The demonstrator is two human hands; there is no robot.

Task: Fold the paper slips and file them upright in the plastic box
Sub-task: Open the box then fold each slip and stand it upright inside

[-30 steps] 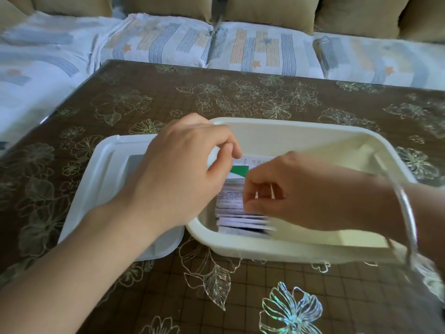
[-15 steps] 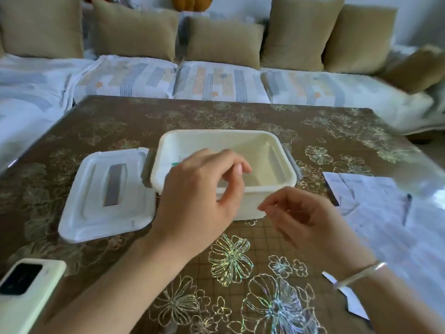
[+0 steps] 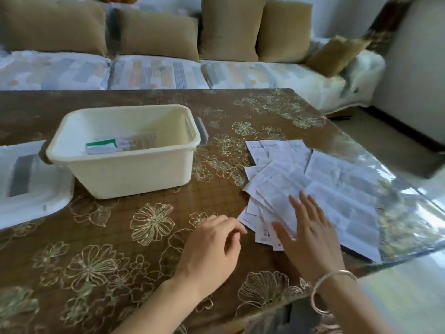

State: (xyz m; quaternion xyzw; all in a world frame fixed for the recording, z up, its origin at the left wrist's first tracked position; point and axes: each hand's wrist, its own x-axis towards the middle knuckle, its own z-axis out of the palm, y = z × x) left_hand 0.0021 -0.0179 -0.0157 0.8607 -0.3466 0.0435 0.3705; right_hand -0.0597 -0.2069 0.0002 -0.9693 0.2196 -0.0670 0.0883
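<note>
- The cream rectangular plastic box is sitting open on the brown flowery worktop, with folded slips packed together inside it.
- The fanned pile of white printed paper slips is lying right of the box, not touching it.
- Right hand is lying flat on that pile, fingers straight, gripping nothing.
- Left hand is curling loosely, empty, front-right of the box.
- The white plastic lid is lying just left of the box.

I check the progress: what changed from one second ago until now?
Both hands left the box and moved right: the right hand now rests flat on the loose papers, the left hand beside them, holding nothing. Box, filed slips and lid stayed.
</note>
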